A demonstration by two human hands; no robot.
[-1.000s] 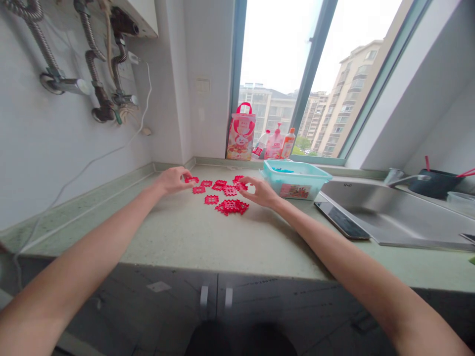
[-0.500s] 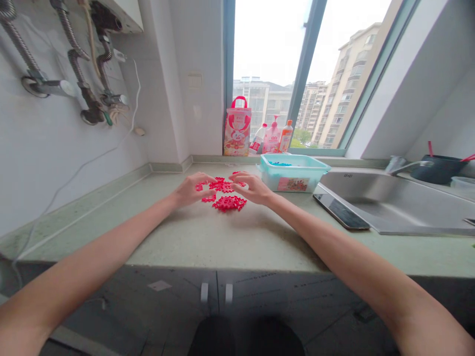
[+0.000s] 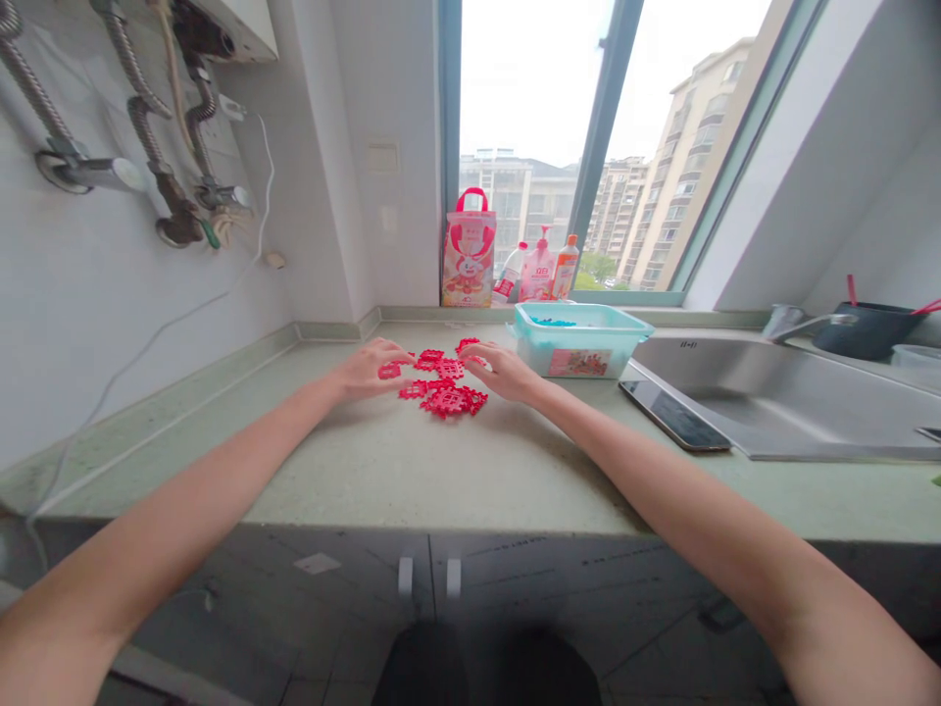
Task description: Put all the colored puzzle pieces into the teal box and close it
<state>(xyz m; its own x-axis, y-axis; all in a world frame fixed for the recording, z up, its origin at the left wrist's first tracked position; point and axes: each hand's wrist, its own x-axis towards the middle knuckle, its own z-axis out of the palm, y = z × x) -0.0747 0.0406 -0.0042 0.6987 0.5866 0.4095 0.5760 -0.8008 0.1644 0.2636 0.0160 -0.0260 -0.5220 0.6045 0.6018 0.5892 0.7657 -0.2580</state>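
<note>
Red lattice-like plastic pieces [image 3: 450,400] lie in a loose cluster on the pale green countertop [image 3: 353,471]. My left hand [image 3: 369,371] is at the cluster's left side, fingers stretched and thumb apart, right beside a small red piece [image 3: 389,371]. On the other side, my right hand [image 3: 506,373] hovers low with its fingers and thumb apart. Its fingertips are close to a red piece at the back [image 3: 468,346], and I cannot tell whether they touch it. Neither hand visibly holds anything.
A turquoise plastic tub [image 3: 603,343] with blue pieces inside stands behind my right hand. A phone [image 3: 672,416] lies beside the steel sink [image 3: 794,402]. A pink bag [image 3: 469,260] and several bottles [image 3: 538,270] stand by the window.
My left hand has shifted a little to the left, away from the middle of the cluster. Some red pieces in front now lie differently. The right hand has barely moved.
</note>
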